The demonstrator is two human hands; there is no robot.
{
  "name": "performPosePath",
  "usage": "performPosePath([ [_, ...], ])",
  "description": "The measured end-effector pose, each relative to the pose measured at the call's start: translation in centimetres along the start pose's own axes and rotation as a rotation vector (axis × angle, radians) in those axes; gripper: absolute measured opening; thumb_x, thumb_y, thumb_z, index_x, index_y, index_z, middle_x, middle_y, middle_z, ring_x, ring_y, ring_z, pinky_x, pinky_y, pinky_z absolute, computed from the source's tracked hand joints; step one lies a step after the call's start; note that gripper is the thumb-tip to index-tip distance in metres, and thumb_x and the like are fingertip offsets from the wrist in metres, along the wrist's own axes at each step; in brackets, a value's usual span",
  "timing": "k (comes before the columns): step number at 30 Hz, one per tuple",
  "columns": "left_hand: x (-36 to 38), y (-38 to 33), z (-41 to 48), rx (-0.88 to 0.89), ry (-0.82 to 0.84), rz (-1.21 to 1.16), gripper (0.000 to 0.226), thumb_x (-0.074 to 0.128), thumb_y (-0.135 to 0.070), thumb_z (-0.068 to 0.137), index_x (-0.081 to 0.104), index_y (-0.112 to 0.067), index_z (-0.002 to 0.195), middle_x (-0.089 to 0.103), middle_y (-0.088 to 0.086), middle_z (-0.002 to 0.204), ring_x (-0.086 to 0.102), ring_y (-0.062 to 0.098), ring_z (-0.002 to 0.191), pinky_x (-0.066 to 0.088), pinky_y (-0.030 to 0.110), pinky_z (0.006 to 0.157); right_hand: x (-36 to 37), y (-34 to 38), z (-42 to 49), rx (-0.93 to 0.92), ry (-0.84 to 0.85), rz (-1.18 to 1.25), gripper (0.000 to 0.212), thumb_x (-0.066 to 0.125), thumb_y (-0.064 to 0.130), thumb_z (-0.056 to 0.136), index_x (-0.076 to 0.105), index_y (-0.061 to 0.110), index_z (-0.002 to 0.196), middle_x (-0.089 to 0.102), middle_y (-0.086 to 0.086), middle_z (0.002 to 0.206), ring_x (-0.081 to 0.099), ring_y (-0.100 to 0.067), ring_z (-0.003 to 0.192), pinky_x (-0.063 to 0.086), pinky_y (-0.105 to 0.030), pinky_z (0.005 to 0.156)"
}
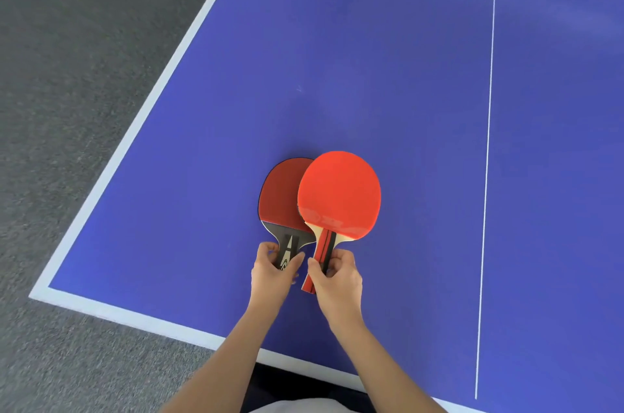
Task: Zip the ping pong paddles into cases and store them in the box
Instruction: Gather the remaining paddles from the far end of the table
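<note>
Two ping pong paddles are near the front left corner of the blue table [388, 74]. The dark red paddle [280, 193] has a black handle, and my left hand [271, 269] grips that handle. The bright orange-red paddle [341, 193] overlaps the dark one's right side; it has a red and black striped handle on pale wood. My right hand [337, 277] grips this handle. No case and no box is in view.
The table's white border runs along the left edge [141, 122] and the near edge [135, 318]. A thin white centre line [486, 176] crosses the table to the right. Grey carpet [67, 74] lies to the left and below.
</note>
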State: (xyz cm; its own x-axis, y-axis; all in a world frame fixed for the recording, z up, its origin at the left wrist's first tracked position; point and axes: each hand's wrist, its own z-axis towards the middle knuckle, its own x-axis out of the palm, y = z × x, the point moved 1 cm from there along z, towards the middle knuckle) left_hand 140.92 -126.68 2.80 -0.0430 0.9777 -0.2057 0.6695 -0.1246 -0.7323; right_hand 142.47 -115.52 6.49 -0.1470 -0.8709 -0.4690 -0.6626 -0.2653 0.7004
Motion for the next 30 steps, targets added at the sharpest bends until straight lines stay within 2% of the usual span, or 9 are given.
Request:
performPosePath([
  [3,-0.6,0.3,0.1,-0.023,0.082,-0.079,0.021,0.067,-0.027,0.089,0.054,-0.014,0.1,0.069,0.007,0.082,0.065,0.017,0.069,0.056,0.034,0.073,1.0,0.1,-0.2,-0.036,0.029,-0.023,0.026,0.069,0.033,0.085,0.048,0.025,0.099,0.06,0.016,0.082,0.063,-0.007,0.074,0.049,-0.013,0.06],
  [5,-1.1,0.7,0.0,-0.063,0.134,-0.155,0.015,0.061,-0.026,0.093,0.058,-0.014,0.101,0.068,0.005,0.082,0.064,0.014,0.07,0.054,0.033,0.075,1.7,0.1,-0.3,-0.062,0.049,-0.041,0.026,0.068,0.034,0.086,0.047,0.025,0.099,0.06,0.017,0.082,0.063,-0.007,0.074,0.051,-0.014,0.062],
  [7,-1.5,1.1,0.0,-0.107,0.175,-0.222,0.016,0.055,-0.024,0.097,0.06,-0.011,0.104,0.066,0.008,0.083,0.061,0.013,0.069,0.052,0.031,0.072,2.5,0.0,-0.4,-0.076,0.064,-0.044,0.026,0.068,0.034,0.085,0.047,0.026,0.098,0.061,0.016,0.083,0.064,-0.009,0.077,0.054,-0.019,0.068],
  [10,-1.8,1.5,0.1,-0.144,0.222,-0.283,0.02,0.049,-0.023,0.099,0.061,-0.009,0.108,0.067,0.02,0.097,0.063,0.024,0.084,0.051,0.041,0.082,3.2,-0.2,-0.4,-0.086,0.076,-0.057,0.025,0.068,0.034,0.086,0.047,0.026,0.098,0.061,0.015,0.083,0.063,-0.008,0.078,0.054,-0.022,0.072],
  [14,-1.9,1.6,0.2,-0.147,0.239,-0.306,0.023,0.047,-0.023,0.1,0.062,-0.008,0.109,0.069,0.012,0.095,0.064,0.023,0.087,0.05,0.036,0.078,3.5,-0.1,-0.3,-0.091,0.074,-0.046,0.025,0.067,0.034,0.086,0.048,0.025,0.099,0.061,0.016,0.082,0.062,-0.002,0.074,0.049,-0.013,0.065],
  [18,-1.9,1.6,0.2,-0.15,0.242,-0.316,0.025,0.046,-0.025,0.1,0.062,-0.008,0.11,0.069,0.011,0.097,0.065,0.021,0.087,0.05,0.035,0.079,3.7,-0.2,-0.1,-0.096,0.064,-0.038,0.026,0.069,0.036,0.085,0.051,0.024,0.098,0.062,0.013,0.084,0.062,-0.003,0.075,0.049,-0.013,0.066],
  [23,-1.8,1.6,0.2,-0.131,0.255,-0.293,0.026,0.05,-0.029,0.098,0.062,-0.01,0.111,0.069,0.014,0.102,0.066,0.023,0.088,0.052,0.036,0.082,3.7,-1.1,0.3,-0.127,0.064,-0.039,0.023,0.071,0.035,0.083,0.057,0.023,0.095,0.056,0.004,0.095,0.057,-0.008,0.079,0.049,-0.015,0.064],
  [27,-1.8,1.4,0.1,-0.102,0.271,-0.266,0.037,0.062,-0.042,0.089,0.06,-0.014,0.113,0.07,0.011,0.105,0.068,0.025,0.096,0.055,0.04,0.088,3.1,-1.4,0.6,-0.14,0.137,-0.011,0.013,0.066,0.036,0.087,0.053,0.034,0.091,0.057,0.005,0.099,0.06,-0.01,0.083,0.05,-0.014,0.066],
  [30,-1.5,0.9,-0.2,-0.092,0.264,-0.244,0.037,0.067,-0.043,0.084,0.055,-0.022,0.112,0.072,0.007,0.099,0.069,0.019,0.094,0.054,0.03,0.081,1.9,-2.1,1.1,-0.091,0.091,0.071,0.002,0.057,0.032,0.094,0.057,0.03,0.093,0.061,0.005,0.099,0.062,-0.011,0.087,0.051,-0.016,0.07],
])
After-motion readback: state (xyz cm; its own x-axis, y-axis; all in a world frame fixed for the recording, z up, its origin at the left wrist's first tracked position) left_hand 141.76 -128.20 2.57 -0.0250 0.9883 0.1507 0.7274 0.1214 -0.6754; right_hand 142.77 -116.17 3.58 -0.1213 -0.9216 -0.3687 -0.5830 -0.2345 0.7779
